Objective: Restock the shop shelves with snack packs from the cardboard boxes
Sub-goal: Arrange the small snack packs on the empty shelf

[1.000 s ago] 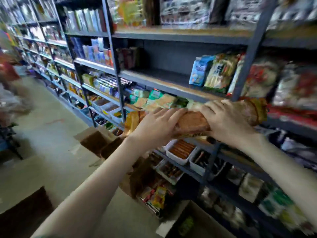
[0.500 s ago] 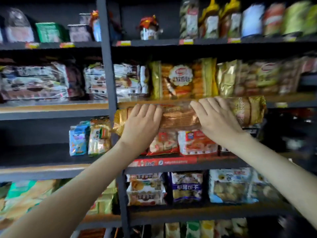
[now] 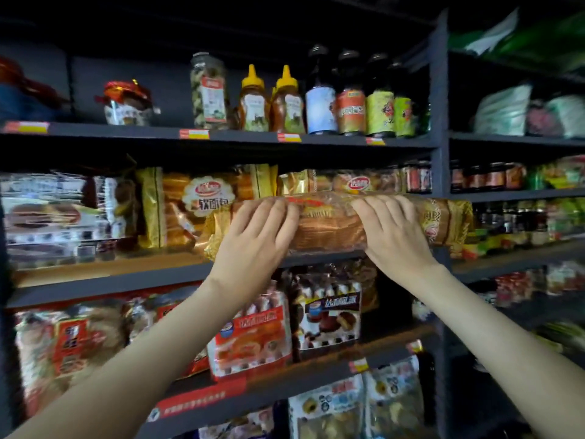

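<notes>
Both hands — left hand (image 3: 253, 245) and right hand (image 3: 394, 237) — keep a spread grip clamped on the long bread pack (image 3: 329, 229), held level at the shelf (image 3: 104, 285) edge so it slides in flat beside matching packs (image 3: 202, 207).

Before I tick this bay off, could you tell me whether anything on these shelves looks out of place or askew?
Only the long bread pack in both hands: it lies crosswise at the shelf edge, its right end past the upright post, not yet seated beside the standing gold pack. Nothing looks spilled or torn.
</notes>
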`<action>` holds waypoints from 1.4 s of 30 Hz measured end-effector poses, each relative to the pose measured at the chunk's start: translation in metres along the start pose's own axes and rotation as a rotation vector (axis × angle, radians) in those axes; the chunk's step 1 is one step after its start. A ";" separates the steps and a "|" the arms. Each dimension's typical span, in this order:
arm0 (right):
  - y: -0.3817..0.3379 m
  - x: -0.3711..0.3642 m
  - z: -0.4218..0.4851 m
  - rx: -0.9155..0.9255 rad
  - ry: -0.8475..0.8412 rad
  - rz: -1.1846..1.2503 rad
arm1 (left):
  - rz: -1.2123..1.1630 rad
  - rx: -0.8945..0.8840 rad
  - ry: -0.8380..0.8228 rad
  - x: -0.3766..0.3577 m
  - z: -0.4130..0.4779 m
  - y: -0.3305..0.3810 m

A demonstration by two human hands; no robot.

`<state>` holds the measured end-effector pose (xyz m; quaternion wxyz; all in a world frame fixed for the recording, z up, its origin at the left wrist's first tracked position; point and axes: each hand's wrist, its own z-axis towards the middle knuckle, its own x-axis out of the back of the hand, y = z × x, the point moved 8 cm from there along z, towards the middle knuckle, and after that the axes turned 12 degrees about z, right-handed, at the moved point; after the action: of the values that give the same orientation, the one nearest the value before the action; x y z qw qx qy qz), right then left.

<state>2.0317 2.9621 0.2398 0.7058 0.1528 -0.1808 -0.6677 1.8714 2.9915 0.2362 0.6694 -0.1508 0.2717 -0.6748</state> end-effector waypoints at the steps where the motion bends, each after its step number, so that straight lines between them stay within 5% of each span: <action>1: 0.014 -0.008 0.000 -0.004 0.001 0.005 | 0.013 0.003 0.005 -0.008 0.010 0.006; 7: 0.105 -0.064 0.002 -0.059 -0.102 0.080 | 0.105 0.009 -0.061 -0.069 0.072 0.050; 13: 0.178 -0.128 0.012 -0.137 -0.415 0.172 | 0.113 0.001 -0.173 -0.127 0.115 0.082; 17: 0.182 -0.147 0.009 -0.110 -0.320 0.139 | 0.173 0.073 -0.070 -0.145 0.104 0.091; 19: 0.174 -0.155 0.002 -0.118 -0.226 0.133 | 0.163 0.140 -0.160 -0.163 0.090 0.090; 25: 0.173 -0.226 -0.043 -0.197 -0.646 0.441 | -0.272 0.593 -0.548 -0.219 0.039 0.074; 29: 0.181 -0.240 -0.051 -0.211 -0.638 0.548 | -0.728 0.793 -0.712 -0.236 0.027 0.077; 37: 0.228 -0.232 -0.069 -0.315 -0.644 0.733 | -0.677 0.819 -0.614 -0.228 0.047 0.081; 42: 0.273 -0.228 -0.107 -0.502 -0.651 0.580 | -0.674 0.824 -0.576 -0.226 0.049 0.084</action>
<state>2.3132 3.2039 0.2582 0.7841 -0.2947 -0.2604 -0.4801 1.9817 3.2099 0.2646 0.4688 -0.1336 -0.2667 -0.8314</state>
